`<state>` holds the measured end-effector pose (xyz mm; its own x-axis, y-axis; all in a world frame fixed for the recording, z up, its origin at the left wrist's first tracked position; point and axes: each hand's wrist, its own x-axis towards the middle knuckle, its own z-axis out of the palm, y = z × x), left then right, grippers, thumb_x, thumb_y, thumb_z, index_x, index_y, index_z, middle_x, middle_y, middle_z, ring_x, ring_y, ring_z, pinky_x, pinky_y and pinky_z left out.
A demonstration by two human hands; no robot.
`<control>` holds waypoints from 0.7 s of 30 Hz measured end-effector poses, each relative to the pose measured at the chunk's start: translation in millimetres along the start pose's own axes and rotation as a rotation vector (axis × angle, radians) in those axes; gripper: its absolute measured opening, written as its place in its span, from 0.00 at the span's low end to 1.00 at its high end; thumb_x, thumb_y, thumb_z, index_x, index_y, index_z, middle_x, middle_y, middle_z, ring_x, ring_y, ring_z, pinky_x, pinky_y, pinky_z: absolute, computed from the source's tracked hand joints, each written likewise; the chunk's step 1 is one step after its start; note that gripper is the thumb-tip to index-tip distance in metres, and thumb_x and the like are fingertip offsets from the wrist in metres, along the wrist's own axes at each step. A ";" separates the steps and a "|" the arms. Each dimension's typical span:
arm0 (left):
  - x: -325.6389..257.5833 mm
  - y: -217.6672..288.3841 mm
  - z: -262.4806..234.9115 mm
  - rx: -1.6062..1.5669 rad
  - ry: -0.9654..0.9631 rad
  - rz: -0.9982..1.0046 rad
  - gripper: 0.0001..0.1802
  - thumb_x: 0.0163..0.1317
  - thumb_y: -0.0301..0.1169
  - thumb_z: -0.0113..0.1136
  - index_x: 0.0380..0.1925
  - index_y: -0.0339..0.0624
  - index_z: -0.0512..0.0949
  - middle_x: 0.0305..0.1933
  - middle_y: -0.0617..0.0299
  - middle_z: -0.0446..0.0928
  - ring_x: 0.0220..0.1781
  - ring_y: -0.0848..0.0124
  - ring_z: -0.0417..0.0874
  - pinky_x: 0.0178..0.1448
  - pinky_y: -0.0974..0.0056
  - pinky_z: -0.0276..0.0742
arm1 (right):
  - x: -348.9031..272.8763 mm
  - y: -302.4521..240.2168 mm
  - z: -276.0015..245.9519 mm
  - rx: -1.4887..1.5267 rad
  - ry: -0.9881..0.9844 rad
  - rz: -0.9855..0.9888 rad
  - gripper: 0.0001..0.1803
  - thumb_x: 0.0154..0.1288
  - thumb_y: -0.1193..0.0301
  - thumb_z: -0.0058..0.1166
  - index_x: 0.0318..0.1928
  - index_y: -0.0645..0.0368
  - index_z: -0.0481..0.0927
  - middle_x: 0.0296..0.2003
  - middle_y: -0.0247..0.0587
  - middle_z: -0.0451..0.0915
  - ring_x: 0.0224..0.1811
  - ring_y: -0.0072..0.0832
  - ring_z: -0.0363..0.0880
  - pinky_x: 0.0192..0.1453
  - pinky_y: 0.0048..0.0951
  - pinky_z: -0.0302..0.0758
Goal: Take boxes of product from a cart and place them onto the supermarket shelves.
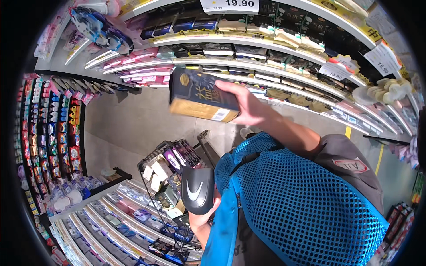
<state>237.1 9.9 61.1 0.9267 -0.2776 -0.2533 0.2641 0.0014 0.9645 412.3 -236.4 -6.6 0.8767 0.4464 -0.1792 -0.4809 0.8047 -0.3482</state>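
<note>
My right hand [250, 104] reaches in from the right and is closed around one end of a black and gold box [202, 111]. The box is held tilted in front of the shelves, with a white label on its gold side. Lower down, my left hand [206, 217] is closed on a black rounded device [196, 188] with a pale curved mark, which looks like a handheld scanner. Its grip is mostly hidden. Beside that device stands a wire cart [144, 170] holding several packs and boxes, among them a purple and black pack [174, 160].
Ahead runs a curved-looking shelf unit [266, 66] with dark and pink packs and hanging price cards. On the left is a rack [51, 133] of colourful goods. A lower shelf [104, 221] lies near left. Grey floor [120, 117] shows between them.
</note>
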 end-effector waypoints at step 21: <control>-9.7 -10.7 -45.0 -0.314 -0.097 0.013 0.22 0.44 0.34 0.65 0.36 0.32 0.70 0.24 0.57 0.67 0.25 0.66 0.70 0.30 0.63 0.67 | -56.1 116.4 37.8 0.114 0.084 -0.180 0.23 0.62 0.76 0.54 0.58 0.61 0.67 0.52 0.42 0.76 0.55 0.34 0.75 0.60 0.43 0.71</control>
<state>237.4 55.8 49.8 0.9046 -0.3662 -0.2182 0.3361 0.2979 0.8935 306.7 -153.0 -2.4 0.9441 0.2611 -0.2013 -0.3104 0.9096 -0.2763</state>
